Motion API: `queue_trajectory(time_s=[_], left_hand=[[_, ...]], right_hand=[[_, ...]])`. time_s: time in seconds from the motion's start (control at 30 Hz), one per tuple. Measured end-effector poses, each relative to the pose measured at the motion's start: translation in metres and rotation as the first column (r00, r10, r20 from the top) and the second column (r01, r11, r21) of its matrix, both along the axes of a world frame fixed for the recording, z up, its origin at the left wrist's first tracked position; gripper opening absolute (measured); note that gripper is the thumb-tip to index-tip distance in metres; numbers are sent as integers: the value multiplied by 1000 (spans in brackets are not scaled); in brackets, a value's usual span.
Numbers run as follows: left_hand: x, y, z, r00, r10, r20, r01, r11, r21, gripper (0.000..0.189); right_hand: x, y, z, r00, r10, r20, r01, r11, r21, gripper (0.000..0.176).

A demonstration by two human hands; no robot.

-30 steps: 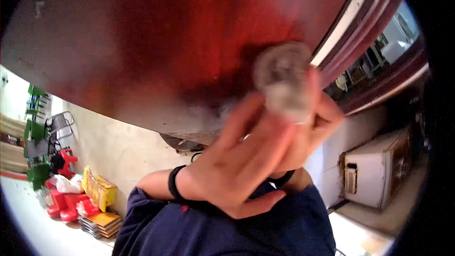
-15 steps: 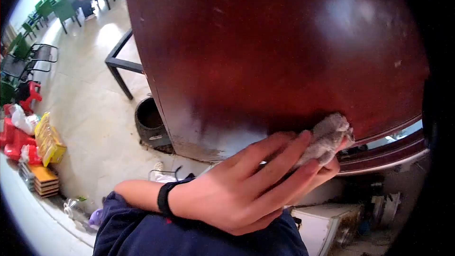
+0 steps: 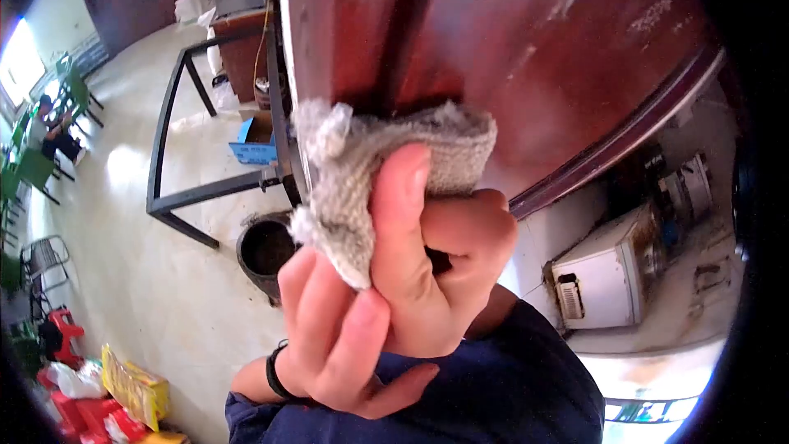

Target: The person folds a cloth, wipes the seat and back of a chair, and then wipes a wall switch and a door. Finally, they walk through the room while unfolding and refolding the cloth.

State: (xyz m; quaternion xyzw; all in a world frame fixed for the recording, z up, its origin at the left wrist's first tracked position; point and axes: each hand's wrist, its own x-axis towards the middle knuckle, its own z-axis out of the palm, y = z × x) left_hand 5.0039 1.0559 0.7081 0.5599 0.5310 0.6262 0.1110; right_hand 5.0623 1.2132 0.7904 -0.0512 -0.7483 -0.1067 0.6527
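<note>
A folded, frayed grey cloth point(image 3: 444, 152) is held up in front of a dark red, glossy wooden panel point(image 3: 526, 49) with pale scuffs. My right hand point(image 3: 427, 255) grips it, the thumb pressed along its front and the index finger curled beside it. Below and to the left, my left hand point(image 3: 341, 353), with a black band at the wrist, has its fingers curled at the cloth's lower left corner. Its thumb sticks out to the right. Part of its grip is hidden behind the cloth.
A black metal frame point(image 3: 209, 191) stands left of the panel, near a dark round pot point(image 3: 267, 248) and a blue box point(image 3: 253, 152). A white appliance point(image 3: 604, 267) is at the right. Green chairs, a seated person point(image 3: 57, 136) and a yellow package point(image 3: 136, 386) are at the left.
The view has shifted, showing more of the metal frame and the white appliance. Both hands and the cloth are now nearer the panel's left edge, and the right thumb has come into plain sight.
</note>
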Motion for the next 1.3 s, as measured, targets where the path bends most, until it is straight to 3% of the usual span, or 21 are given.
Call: queue_trajectory(time_s=[0.07, 0.1, 0.13, 0.17, 0.2, 0.27, 0.37, 0.47, 0.53, 0.6, 0.7, 0.83, 0.93, 1.0, 1.03, 1.07, 1.17, 1.27, 1.3], left_hand=[[-22, -12, -1, 987, -161, -6, 159, 979, -130, 127], [-25, -6, 4, 970, -243, -9, 237, 951, -197, 142], [-28, -2, 13, 962, -273, -29, 262, 944, -200, 142], [-28, 3, 30, 943, -330, 34, 330, 925, -189, 144], [-28, 11, 42, 919, -382, 97, 393, 902, -176, 145], [-27, 26, 54, 909, -417, 17, 414, 894, -171, 146], [6, 50, 69, 898, -428, -101, 412, 899, -149, 148], [26, 88, 94, 790, -264, -553, 351, 935, 56, 96], [42, 110, 104, 684, -309, -660, 385, 922, -32, 120], [66, 130, 110, 694, -404, -596, 488, 873, -23, 102], [100, 158, 100, 661, -457, -595, 547, 836, -35, 101], [124, 153, 93, 721, -424, -548, 486, 873, -35, 99], [121, 153, 92, 757, -355, -549, 450, 892, 42, 99], [116, 156, 95, 781, -333, -528, 439, 894, 85, 98], [111, 154, 98, 771, -386, -507, 490, 868, 84, 98], [107, 152, 101, 753, -444, -486, 544, 835, 80, 99], [96, 148, 106, 774, -422, -472, 541, 828, 146, 98], [83, 131, 113, 804, -371, -465, 506, 837, 207, 91], [71, 121, 111, 822, -287, -492, 439, 870, 225, 90]], right_hand=[[2, -1, 5, 998, -59, -4, 59, 995, 77, 42], [12, 1, 11, 992, 27, 123, -27, 1000, -3, 43], [18, -1, 13, 963, 124, 240, -104, 990, -96, 43], [6, -2, 0, 992, 96, 76, -90, 993, -75, 42], [8, -5, 5, 989, 108, 97, -94, 986, -137, 40], [9, 1, 1, 979, 202, 20, -191, 951, -241, 40], [42, 28, 10, 998, 8, -69, -14, 995, -95, 39], [72, 37, 12, 989, -123, -81, 106, 976, -190, 53], [97, 47, 11, 972, -228, -60, 203, 939, -278, 68], [122, 64, 7, 954, -287, -91, 250, 923, -293, 66], [151, 84, -10, 915, -372, -154, 311, 896, -318, 67], [164, 89, -21, 977, -160, -141, 85, 898, -431, 69], [152, 85, -18, 942, -289, -172, 207, 901, -382, 62], [149, 87, -17, 911, -381, -155, 282, 854, -438, 61], [142, 91, -24, 921, -272, -280, 117, 877, -465, 60], [141, 90, -17, 897, -359, -259, 193, 845, -499, 61], [135, 82, 16, 900, -394, -188, 305, 876, -374, 64], [120, 73, 45, 969, -174, -177, 129, 962, -241, 69], [111, 65, 52, 985, -118, -125, 90, 973, -210, 69]])
